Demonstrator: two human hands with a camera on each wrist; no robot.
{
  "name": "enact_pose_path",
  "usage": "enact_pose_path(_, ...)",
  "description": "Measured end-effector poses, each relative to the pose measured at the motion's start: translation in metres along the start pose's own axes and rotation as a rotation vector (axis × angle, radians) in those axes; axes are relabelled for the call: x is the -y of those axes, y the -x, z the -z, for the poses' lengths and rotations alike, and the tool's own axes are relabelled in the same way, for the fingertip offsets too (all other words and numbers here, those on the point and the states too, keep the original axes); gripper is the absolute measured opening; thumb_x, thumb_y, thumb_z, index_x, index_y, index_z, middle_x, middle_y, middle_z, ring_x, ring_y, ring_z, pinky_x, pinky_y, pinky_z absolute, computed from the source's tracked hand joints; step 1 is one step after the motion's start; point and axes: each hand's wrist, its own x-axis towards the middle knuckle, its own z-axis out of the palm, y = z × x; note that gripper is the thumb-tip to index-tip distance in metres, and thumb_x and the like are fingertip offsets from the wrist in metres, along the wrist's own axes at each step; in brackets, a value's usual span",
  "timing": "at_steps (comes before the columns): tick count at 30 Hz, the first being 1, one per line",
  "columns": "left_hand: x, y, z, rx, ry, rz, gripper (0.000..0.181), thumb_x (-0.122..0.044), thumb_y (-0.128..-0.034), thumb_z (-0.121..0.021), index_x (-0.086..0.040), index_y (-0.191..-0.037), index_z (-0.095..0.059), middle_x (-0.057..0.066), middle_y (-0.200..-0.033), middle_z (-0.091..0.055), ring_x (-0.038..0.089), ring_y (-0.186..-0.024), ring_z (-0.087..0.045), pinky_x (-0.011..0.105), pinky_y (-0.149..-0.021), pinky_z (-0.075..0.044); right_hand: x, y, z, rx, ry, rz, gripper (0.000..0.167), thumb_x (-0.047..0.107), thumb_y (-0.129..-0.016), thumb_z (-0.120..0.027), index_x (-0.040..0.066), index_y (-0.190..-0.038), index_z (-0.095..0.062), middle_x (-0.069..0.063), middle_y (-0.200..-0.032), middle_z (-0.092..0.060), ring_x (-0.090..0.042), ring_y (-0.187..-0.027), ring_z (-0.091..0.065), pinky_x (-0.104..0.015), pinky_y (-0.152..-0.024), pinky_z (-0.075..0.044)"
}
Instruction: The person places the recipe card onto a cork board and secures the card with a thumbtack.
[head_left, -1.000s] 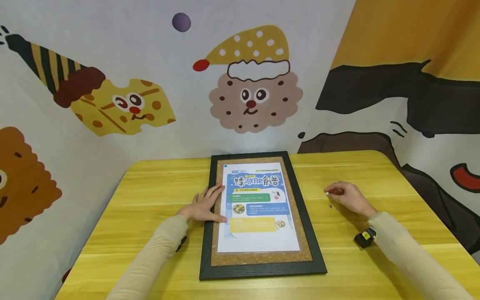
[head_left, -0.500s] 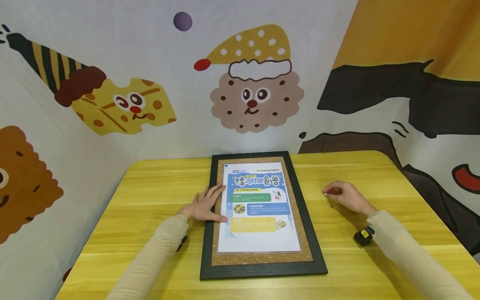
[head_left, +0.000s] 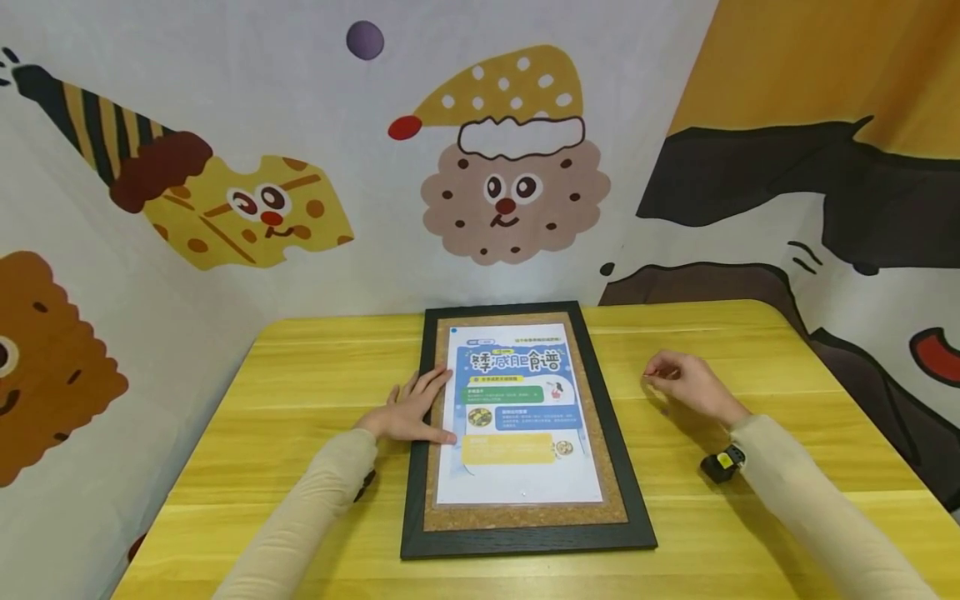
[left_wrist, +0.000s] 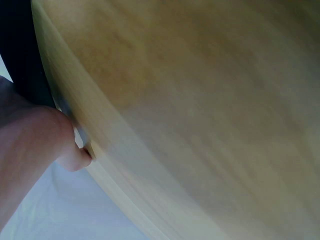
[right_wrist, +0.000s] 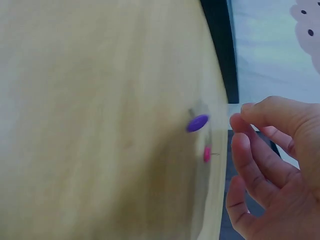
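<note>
A printed sheet [head_left: 517, 485] lies on a cork board [head_left: 525, 518] with a black frame [head_left: 528, 542]; a blue dot [head_left: 454, 330] marks its top left corner. My left hand [head_left: 405, 417] rests spread over the frame's left side, its fingertips and thumb on the sheet's edge. Right of the board, my right hand [head_left: 693, 390] is just above the table, thumb and index fingertips together in a pinch; the small white thing seen there earlier is hidden now. In the right wrist view, a purple pin [right_wrist: 197, 123] and a pink pin [right_wrist: 207, 154] lie beside that hand [right_wrist: 280, 165].
The yellow wood-grain table [head_left: 285, 400] meets a light cloth backdrop [head_left: 375, 275] with cartoon figures at its far edge. A black wrist device [head_left: 722, 464] is at my right wrist.
My right hand has shifted slightly up and left and turned a little, and the white thing at its fingertips has gone out of sight. My left hand and the board stay put.
</note>
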Motion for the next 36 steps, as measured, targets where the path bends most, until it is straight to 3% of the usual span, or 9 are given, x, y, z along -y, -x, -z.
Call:
enact_pose_path(9,-0.003,0.002,0.002,0.001,-0.002,0.004,0.107,-0.050,-0.0821,-0.072,-0.010,-0.157,-0.006,0.011,-0.161,0.004,0.052,-0.139,0.001,0.074,-0.101,-0.003,0.010,-0.009,-0.004,-0.028,-0.036,-0.003,0.005,0.002,-0.090,-0.067,0.002,-0.095,-0.066,-0.008,-0.090,-0.066,-0.019,-0.079,-0.058,-0.026,-0.066,-0.049)
enact_pose_path(17,-0.001,0.000,0.000,0.002,-0.011,0.012,0.108,-0.053,-0.0816,-0.071,-0.011,-0.157,-0.006,0.010,-0.161,0.004,0.051,-0.140,0.000,0.073,-0.102,-0.004,0.013,-0.015,-0.010,-0.012,-0.078,-0.030,0.022,0.001,-0.091,-0.066,-0.004,-0.113,-0.064,-0.013,-0.100,-0.066,-0.024,-0.086,-0.061,-0.026,-0.070,-0.051)
enact_pose_path(30,0.003,-0.002,-0.002,0.007,-0.027,0.011,0.109,-0.055,-0.0820,-0.070,-0.012,-0.157,-0.003,0.009,-0.161,0.007,0.051,-0.140,0.002,0.073,-0.102,-0.003,0.019,-0.033,-0.025,-0.035,-0.136,-0.075,0.019,0.009,-0.091,-0.069,-0.001,-0.107,-0.070,-0.010,-0.095,-0.067,-0.024,-0.083,-0.059,-0.027,-0.068,-0.049)
enact_pose_path(36,0.003,-0.002,-0.002,0.003,-0.033,0.013,0.109,-0.056,-0.0815,-0.070,-0.013,-0.157,-0.003,0.007,-0.161,0.007,0.051,-0.140,0.000,0.072,-0.102,-0.004,0.023,-0.047,-0.031,-0.050,-0.178,-0.126,0.022,0.012,-0.092,-0.069,-0.001,-0.109,-0.069,-0.013,-0.100,-0.066,-0.025,-0.086,-0.057,-0.027,-0.070,-0.048)
